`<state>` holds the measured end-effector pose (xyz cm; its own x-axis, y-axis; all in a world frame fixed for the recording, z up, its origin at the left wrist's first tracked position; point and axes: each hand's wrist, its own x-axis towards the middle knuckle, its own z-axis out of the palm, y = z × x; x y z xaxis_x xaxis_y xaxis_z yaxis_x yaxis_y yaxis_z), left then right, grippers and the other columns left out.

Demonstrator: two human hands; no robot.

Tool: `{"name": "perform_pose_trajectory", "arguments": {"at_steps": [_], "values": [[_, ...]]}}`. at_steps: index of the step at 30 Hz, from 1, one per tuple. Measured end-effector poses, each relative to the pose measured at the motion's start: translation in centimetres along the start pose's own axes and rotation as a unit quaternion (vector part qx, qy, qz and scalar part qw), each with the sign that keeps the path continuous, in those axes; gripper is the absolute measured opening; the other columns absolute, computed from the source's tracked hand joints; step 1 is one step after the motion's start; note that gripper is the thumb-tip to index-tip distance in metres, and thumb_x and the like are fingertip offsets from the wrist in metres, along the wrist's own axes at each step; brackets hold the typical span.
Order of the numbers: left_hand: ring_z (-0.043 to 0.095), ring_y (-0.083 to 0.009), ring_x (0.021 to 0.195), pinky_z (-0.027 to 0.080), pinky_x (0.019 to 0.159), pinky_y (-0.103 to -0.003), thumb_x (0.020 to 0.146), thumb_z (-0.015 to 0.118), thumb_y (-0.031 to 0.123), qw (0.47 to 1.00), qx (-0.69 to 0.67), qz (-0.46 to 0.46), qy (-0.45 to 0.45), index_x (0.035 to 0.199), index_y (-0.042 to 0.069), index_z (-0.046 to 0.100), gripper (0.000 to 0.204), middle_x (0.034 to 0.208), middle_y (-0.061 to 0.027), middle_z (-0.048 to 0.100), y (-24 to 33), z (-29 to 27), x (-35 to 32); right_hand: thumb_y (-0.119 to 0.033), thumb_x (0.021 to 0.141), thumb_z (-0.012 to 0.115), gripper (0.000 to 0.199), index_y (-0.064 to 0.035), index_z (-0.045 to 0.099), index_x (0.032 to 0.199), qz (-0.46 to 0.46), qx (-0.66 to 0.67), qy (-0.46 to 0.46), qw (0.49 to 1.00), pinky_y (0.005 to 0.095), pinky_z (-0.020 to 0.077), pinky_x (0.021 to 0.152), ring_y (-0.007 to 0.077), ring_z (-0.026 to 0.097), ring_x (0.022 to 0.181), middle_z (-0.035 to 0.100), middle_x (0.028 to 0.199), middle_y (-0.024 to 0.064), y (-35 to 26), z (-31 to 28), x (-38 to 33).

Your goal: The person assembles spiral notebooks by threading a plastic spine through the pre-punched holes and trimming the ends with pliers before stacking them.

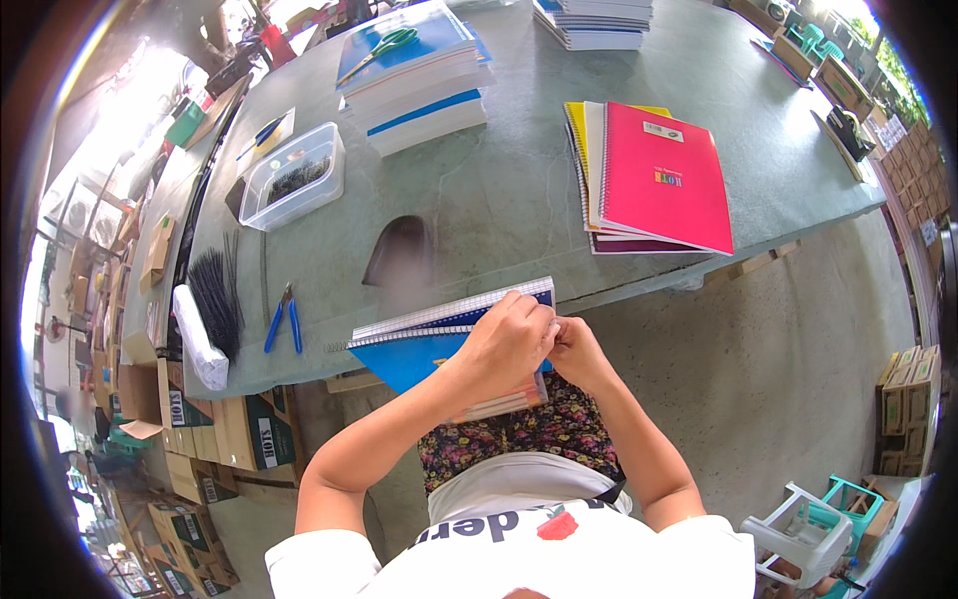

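Observation:
A blue spiral notebook (pixel 399 361) lies tilted over my lap against the table's near edge, its white grid-lined pages (pixel 439 308) partly raised. Loops of its wire coil stick out past the left end of the spine. My left hand (pixel 511 337) is bent over the spine near the right end, fingers closed on it. Close against it, my right hand (pixel 579 354) is pinched at that same end of the spine; the fingers hide whatever is between them. Light-brown pencil-like stripes (pixel 504 401) show at the notebook's lower part, below my left wrist.
Blue-handled cutters (pixel 283 321) lie at left beside black wires (pixel 215 295) and a white bundle (pixel 200 339). Behind is a clear plastic box (pixel 324 185) with dark bits. Green scissors (pixel 384 50) top a stack of books (pixel 429 118). Pink, white and yellow notebooks (pixel 664 200) lie right.

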<state>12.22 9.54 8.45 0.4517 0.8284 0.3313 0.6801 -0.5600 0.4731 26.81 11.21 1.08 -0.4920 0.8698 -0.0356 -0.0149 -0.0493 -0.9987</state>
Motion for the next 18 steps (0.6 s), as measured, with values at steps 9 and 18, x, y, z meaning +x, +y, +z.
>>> {"name": "perform_pose_trajectory", "arguments": {"at_steps": [9, 18], "values": [[0.053, -0.0329, 0.082, 0.045, 0.077, -0.04, 0.076, 0.058, 0.004, 0.998, -0.007, -0.028, -0.063, 0.089, -0.005, 0.058, 0.015, 0.083, -0.0179, 0.058, 0.1, 0.1, -0.4, -0.007, 0.08, 0.056, 0.01, 0.0036, 0.058, 0.08, 0.041, -0.195, 0.019, 0.98, 0.0357, 0.0426, 0.054, 0.0285, 0.054, 0.054, 0.055, 0.063, 0.0217, -1.9, -0.2, -0.7], [0.053, -0.0328, 0.081, 0.045, 0.071, -0.042, 0.068, 0.063, 0.002, 0.998, -0.041, -0.052, 0.023, 0.077, -0.001, 0.055, 0.013, 0.079, -0.0149, 0.056, 0.3, -0.4, -0.1, -0.006, 0.081, 0.056, 0.01, 0.0037, 0.058, 0.084, 0.011, -0.261, 0.035, 0.965, 0.0359, 0.043, 0.053, 0.0302, 0.055, 0.054, 0.057, 0.065, 0.0222, -3.5, 1.0, -1.1]]}}
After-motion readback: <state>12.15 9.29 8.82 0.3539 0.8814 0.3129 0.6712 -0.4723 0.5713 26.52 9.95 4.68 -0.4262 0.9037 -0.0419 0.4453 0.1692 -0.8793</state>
